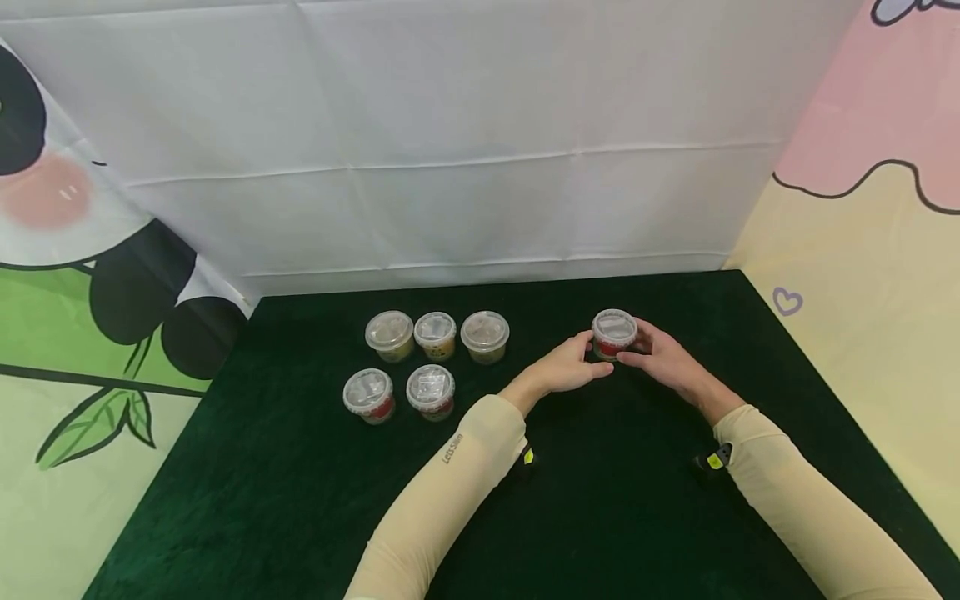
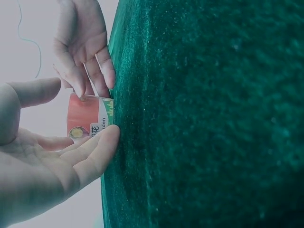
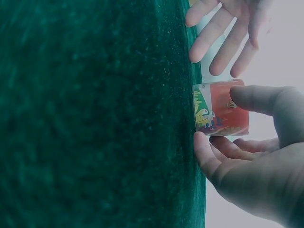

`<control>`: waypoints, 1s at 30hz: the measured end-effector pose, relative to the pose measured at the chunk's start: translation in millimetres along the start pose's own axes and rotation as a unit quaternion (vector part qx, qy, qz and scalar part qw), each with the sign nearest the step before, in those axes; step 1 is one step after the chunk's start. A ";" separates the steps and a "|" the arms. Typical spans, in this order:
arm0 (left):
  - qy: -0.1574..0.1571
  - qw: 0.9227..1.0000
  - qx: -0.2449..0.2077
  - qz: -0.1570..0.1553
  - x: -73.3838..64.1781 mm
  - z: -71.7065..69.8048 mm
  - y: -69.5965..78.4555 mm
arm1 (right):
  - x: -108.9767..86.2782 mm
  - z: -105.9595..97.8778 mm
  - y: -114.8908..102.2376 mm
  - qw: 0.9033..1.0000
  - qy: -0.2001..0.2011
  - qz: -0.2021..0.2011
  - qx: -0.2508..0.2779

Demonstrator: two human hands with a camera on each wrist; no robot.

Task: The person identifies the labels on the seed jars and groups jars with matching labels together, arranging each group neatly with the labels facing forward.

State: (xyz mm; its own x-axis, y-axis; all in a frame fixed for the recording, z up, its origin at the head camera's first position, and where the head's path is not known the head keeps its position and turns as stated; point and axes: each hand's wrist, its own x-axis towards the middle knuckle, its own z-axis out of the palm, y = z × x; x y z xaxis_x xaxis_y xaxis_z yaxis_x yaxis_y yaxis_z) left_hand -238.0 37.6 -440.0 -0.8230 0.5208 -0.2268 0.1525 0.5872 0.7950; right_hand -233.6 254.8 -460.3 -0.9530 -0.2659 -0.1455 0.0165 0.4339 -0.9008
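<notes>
A small round tub (image 1: 615,327) with a clear lid and a red label stands upright toward the back right of the table. My right hand (image 1: 669,360) holds it from the right, with the thumb on the red side (image 3: 221,104) and the fingers around the other side. To its left is my left hand (image 1: 562,365), palm turned toward the tub. In the left wrist view, the left fingers extend beside the label (image 2: 84,111) and the thumb stands away from it. Whether the left fingertips touch the tub I cannot tell.
On the left half of the dark green table (image 1: 285,508) stand more lidded tubs. Three pale ones form a back row, including the middle tub (image 1: 435,333). Two with red labels stand in front, one being the left tub (image 1: 368,395). A white cloth wall (image 1: 465,217) rises behind.
</notes>
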 end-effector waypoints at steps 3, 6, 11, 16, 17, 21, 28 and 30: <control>0.000 1.000 0.002 -0.003 -1.5 0.5 -0.7 | 0.2 0.1 1.0 1.000 -0.004 0.000 0.003; 0.000 1.000 0.004 -0.002 -2.8 0.2 -1.5 | 0.4 0.4 1.1 1.000 -0.007 0.000 0.009; 0.002 1.000 0.000 0.009 -5.0 -3.5 -0.7 | -1.9 1.9 -4.3 1.000 -0.008 0.002 0.009; 0.001 1.000 -0.001 0.029 -8.2 -7.9 1.6 | -3.4 2.7 -10.1 1.000 -0.008 -0.001 0.009; 0.001 0.999 0.000 0.034 -8.9 -8.8 1.8 | -3.6 2.8 -11.2 1.000 -0.009 -0.002 0.010; 0.003 0.999 -0.005 0.053 -13.2 -12.4 3.3 | -4.0 3.3 -16.1 1.000 -0.010 -0.006 0.020; 0.014 0.998 -0.016 0.065 -25.4 -16.9 2.5 | -5.8 5.8 -26.2 0.999 -0.018 -0.022 0.036; 0.017 0.998 -0.015 0.062 -32.1 -18.8 2.2 | -6.9 7.5 -29.9 0.999 -0.022 -0.028 0.039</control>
State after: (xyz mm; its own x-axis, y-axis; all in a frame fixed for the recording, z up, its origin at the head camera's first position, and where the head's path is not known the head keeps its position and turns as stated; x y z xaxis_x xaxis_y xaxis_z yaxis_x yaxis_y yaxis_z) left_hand -221.6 10.6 -420.4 -0.8169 0.5670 -0.1061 0.2388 0.4998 0.8326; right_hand -225.3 237.2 -435.5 -0.9391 -0.3256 -0.1100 -0.0117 0.3502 -0.9366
